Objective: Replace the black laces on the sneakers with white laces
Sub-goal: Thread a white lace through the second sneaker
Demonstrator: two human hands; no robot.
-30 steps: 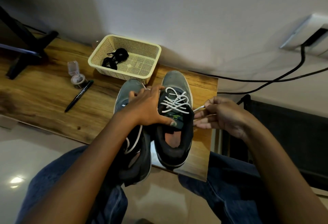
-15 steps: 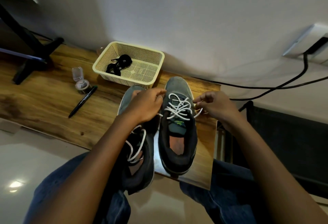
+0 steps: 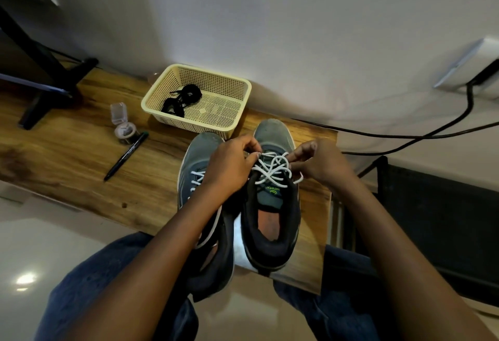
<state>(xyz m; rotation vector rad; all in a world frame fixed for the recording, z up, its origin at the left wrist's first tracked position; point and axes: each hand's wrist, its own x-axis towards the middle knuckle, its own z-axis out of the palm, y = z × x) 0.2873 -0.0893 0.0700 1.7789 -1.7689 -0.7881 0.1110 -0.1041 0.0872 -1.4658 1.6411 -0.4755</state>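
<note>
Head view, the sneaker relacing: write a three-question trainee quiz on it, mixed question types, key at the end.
1. True or false: the black laces lie inside the cream basket.
2. Multiple choice: which sneaker are both hands working on? A) the left sneaker B) the right sneaker C) neither
3. Fill in: the left hand and the right hand each pinch the ______ lace.

Key
1. True.
2. B; the other sneaker already carries white lacing.
3. White.
</note>
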